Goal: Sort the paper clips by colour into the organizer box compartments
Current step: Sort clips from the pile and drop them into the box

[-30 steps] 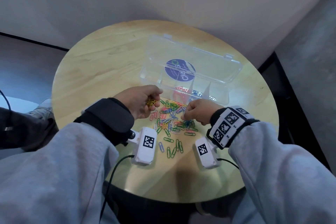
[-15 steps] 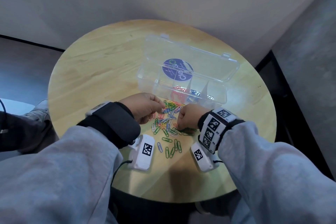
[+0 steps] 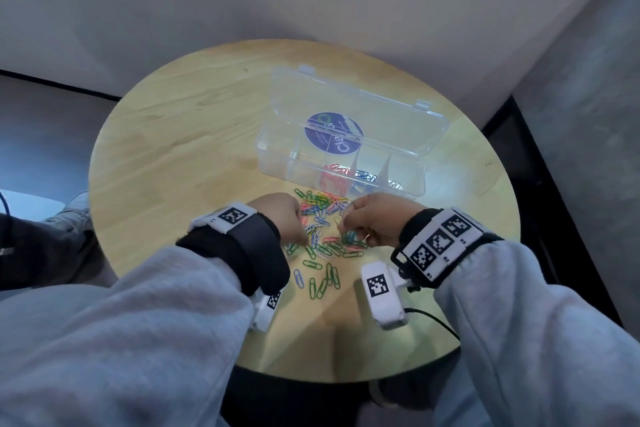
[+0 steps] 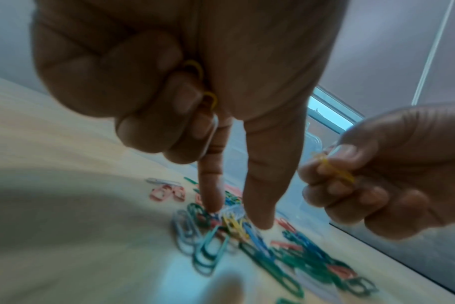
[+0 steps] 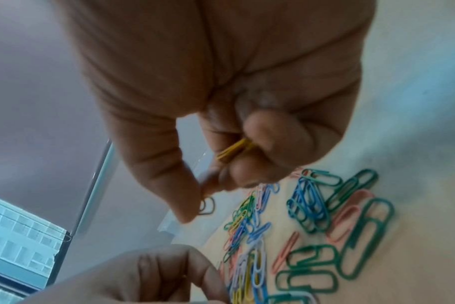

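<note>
Round wooden surface against a pale wall; clear organizer box at the far side, lid open, red, blue and pale clips in separate compartments. Since a second ago the left hand has turned palm-down into the loose paper clips nearer than the box. Its forefinger and thumb reach straight down onto the pile, other fingers curled over yellow clips. Right hand, lifted just off the pile, pinches more yellow ones. Judgement: yellows being gathered, not yet boxed.
</note>
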